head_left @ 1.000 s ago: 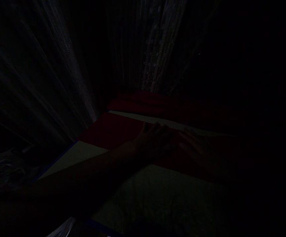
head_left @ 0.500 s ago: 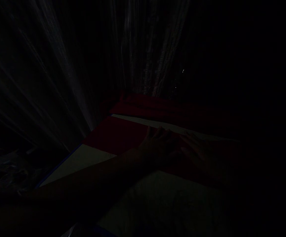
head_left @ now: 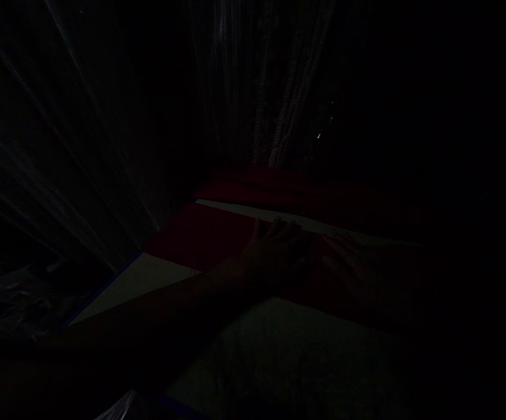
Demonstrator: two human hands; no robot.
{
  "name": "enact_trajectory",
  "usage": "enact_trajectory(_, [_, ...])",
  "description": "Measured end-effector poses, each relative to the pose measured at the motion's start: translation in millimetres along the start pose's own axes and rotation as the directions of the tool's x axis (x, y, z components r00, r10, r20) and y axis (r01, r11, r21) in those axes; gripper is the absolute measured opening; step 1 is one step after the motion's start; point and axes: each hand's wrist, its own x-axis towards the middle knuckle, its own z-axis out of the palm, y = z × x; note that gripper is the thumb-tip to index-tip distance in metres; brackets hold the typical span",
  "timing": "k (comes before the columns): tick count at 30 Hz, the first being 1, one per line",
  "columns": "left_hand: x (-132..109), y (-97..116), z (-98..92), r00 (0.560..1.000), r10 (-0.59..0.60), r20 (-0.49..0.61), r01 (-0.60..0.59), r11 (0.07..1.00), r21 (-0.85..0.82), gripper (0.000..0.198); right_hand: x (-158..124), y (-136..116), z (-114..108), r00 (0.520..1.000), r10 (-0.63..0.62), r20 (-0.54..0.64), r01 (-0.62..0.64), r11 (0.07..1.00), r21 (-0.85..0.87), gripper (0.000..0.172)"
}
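The view is very dark. A flat cloth (head_left: 165, 273) with wide red and pale bands and a blue edge lies spread out below me. On its red band rests my left hand (head_left: 274, 251), fingers spread and palm down, holding nothing. Beside it, to the right, my right hand (head_left: 349, 259) lies on the same band with its fingers stretched out. A narrow pale stripe (head_left: 297, 221) runs just past the fingertips of both hands. The right wrist and forearm fade into the darkness.
Beyond the stripe is dark red fabric (head_left: 244, 182) with folds. Pale hanging threads or sheets (head_left: 279, 116) rise behind it, and streaked sheeting (head_left: 82, 151) stands to the left. A crumpled, pale heap (head_left: 17, 297) lies at the lower left.
Both hands stay on the red band in nearly the same place, fingers still stretched out. The view has shifted slightly and the hanging material at left looks dimmer.
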Motion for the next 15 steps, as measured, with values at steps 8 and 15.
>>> enact_trajectory(8, [0.4,-4.0,1.3,1.0,-0.009,0.023,0.009,1.0,0.017,0.072,-2.0,5.3,-5.6,0.994,0.053,0.098,-0.058,0.997,0.048,0.072])
enact_trajectory(15, [-0.1,-3.7,-2.4,0.999,-0.023,0.037,0.023,1.0,-0.01,0.073,0.1,-0.2,-5.7,0.995,0.047,0.087,-0.05,0.998,0.035,0.069])
